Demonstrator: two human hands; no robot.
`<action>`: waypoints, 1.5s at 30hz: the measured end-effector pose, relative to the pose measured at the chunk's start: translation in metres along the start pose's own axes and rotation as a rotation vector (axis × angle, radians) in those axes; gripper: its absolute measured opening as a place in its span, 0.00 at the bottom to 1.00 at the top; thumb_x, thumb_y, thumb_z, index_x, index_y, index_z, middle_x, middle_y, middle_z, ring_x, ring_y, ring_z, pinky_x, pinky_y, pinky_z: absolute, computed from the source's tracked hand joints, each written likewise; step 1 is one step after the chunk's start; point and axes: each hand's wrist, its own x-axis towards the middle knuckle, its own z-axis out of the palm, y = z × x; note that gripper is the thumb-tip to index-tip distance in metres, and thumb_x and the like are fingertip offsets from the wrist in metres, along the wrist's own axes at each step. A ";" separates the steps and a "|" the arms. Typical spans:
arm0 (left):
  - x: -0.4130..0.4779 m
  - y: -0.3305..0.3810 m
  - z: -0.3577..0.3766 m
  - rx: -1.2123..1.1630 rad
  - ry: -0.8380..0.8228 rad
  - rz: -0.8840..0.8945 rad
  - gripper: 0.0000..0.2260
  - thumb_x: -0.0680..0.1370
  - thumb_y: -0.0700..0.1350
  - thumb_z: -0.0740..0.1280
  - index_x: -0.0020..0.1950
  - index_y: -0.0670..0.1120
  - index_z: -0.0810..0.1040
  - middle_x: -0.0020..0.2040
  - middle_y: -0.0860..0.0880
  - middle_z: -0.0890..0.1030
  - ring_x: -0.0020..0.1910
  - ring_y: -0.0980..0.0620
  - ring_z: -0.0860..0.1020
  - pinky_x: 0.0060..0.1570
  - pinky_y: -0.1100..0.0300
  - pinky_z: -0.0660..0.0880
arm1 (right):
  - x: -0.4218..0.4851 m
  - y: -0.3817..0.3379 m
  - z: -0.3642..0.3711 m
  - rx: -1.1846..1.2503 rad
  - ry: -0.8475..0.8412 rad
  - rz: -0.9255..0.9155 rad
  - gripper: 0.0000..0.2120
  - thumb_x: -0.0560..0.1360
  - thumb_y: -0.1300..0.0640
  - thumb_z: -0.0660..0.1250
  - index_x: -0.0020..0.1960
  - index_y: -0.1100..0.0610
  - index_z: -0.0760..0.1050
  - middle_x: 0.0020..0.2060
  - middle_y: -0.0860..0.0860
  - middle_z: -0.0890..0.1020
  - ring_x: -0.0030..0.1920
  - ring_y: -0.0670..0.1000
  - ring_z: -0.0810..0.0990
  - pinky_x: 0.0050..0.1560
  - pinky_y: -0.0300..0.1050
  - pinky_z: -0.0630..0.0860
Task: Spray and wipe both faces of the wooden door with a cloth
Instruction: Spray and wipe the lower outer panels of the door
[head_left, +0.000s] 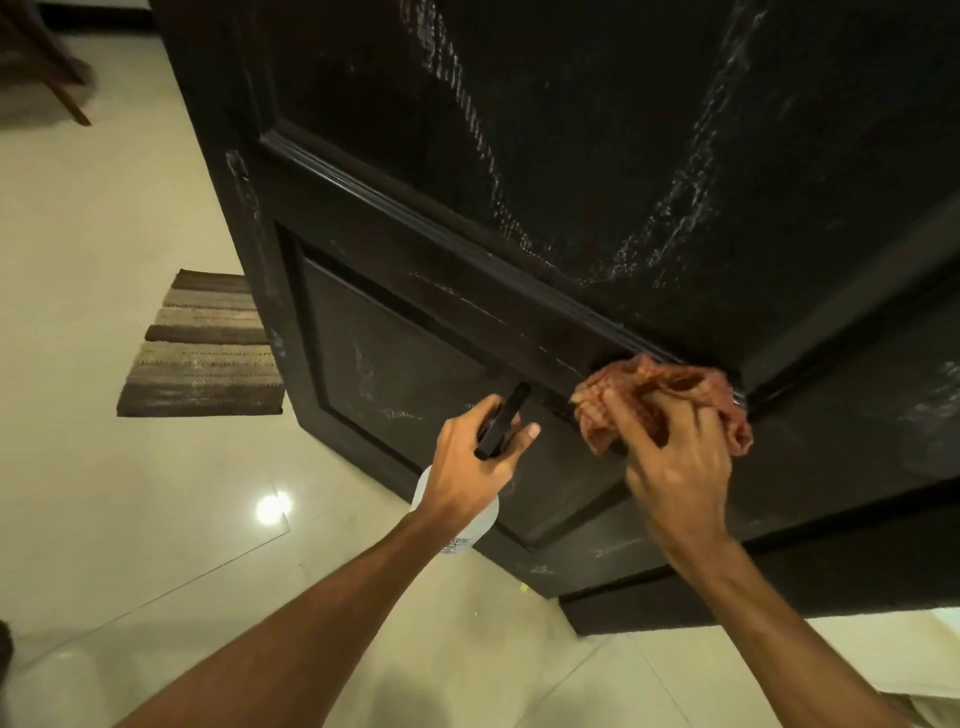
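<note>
My right hand (675, 457) clutches a bunched reddish cloth (670, 384) against the dark wooden door (571, 156); my left hand (467, 462) grips a white spray bottle (467, 525), nozzle doorward.

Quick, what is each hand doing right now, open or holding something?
Left hand: closed, grip around the spray bottle.
Right hand: closed, grip on the cloth, pressed to the wooden door.

The dark wooden door (597, 182) is streaked with wet spray across its upper panel. A crumpled reddish cloth (670, 389) is pressed against the moulding by the right hand (675, 467). A white spray bottle (467, 519) with a black nozzle is gripped by the left hand (472, 467). A striped mat (202, 348) is seen on the tiled floor (104, 519).
</note>
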 end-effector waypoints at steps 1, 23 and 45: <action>0.001 -0.002 -0.004 -0.011 0.010 -0.001 0.10 0.80 0.49 0.74 0.44 0.49 0.76 0.33 0.54 0.78 0.33 0.58 0.77 0.38 0.67 0.73 | 0.012 -0.001 0.000 -0.032 0.086 0.043 0.30 0.73 0.70 0.71 0.72 0.51 0.72 0.57 0.59 0.71 0.46 0.59 0.71 0.39 0.52 0.72; 0.045 -0.029 -0.124 -0.022 0.095 0.070 0.11 0.79 0.53 0.75 0.49 0.48 0.78 0.39 0.51 0.81 0.41 0.48 0.82 0.47 0.46 0.82 | 0.128 -0.097 0.063 -0.161 0.032 -0.032 0.28 0.75 0.64 0.66 0.74 0.50 0.73 0.58 0.59 0.69 0.46 0.59 0.67 0.41 0.53 0.66; 0.089 -0.048 -0.181 -0.022 0.270 -0.071 0.09 0.79 0.54 0.73 0.48 0.51 0.77 0.38 0.53 0.80 0.40 0.50 0.81 0.42 0.63 0.78 | 0.178 -0.157 0.117 -0.024 -0.044 -0.226 0.22 0.78 0.63 0.64 0.72 0.56 0.75 0.58 0.58 0.73 0.45 0.57 0.70 0.40 0.52 0.67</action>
